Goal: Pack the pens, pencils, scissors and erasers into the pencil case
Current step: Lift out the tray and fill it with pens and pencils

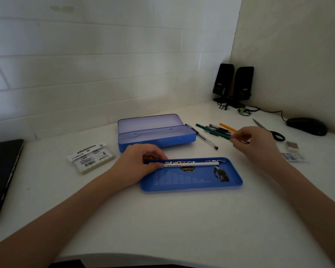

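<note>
A blue pencil case (pixel 157 139) lies open and empty on the white desk, lid tilted back. In front of it sits its blue inner tray (pixel 193 180). My left hand (pixel 141 163) pinches the end of a white pencil (pixel 193 164) lying along the tray's far edge. My right hand (pixel 253 144) grips the near end of a green pen (pixel 211 130) within a small pile of pens (pixel 220 129). A clear pen (pixel 203 137) lies beside the case. Scissors (pixel 271 131) rest behind my right hand. Two erasers (pixel 292 145) (pixel 293 157) lie right of my wrist.
A packaged item (pixel 90 157) lies left of the case. A dark laptop (pixel 2 171) occupies the left edge. Two black speakers (pixel 232 84) with cables stand in the back corner, and a black mouse (pixel 307 126) sits at the far right.
</note>
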Motion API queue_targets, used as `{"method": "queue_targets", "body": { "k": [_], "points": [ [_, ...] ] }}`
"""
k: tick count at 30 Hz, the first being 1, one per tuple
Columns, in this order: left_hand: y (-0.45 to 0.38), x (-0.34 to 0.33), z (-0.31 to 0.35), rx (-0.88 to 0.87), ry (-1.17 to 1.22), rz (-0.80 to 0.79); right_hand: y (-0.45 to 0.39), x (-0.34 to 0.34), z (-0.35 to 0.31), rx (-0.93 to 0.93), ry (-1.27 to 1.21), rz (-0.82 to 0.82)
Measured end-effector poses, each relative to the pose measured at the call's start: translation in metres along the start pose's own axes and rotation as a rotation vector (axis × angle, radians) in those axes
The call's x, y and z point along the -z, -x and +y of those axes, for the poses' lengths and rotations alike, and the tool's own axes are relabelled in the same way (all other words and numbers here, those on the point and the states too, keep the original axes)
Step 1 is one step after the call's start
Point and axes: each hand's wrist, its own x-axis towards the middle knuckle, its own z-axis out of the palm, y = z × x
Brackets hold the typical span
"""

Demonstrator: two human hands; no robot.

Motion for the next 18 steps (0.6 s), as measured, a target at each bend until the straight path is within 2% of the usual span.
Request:
{"method": "queue_targets", "body": {
  "k": [5,10,14,18],
  "points": [
    [0.0,0.0,0.001,0.01,0.025,-0.004,0.017,0.004,-0.037,0.199,-0.228,-0.184],
    [-0.001,0.001,-0.001,0.014,0.058,-0.017,0.029,0.012,-0.054,0.312,-0.149,-0.534],
    [-0.002,0.0,-0.003,0.014,0.073,-0.027,0.03,0.004,-0.052,0.332,-0.078,-0.539],
    [-0.003,0.0,-0.004,0.034,0.097,-0.035,0.03,-0.005,-0.055,0.348,-0.111,-0.483]
  ]
}}
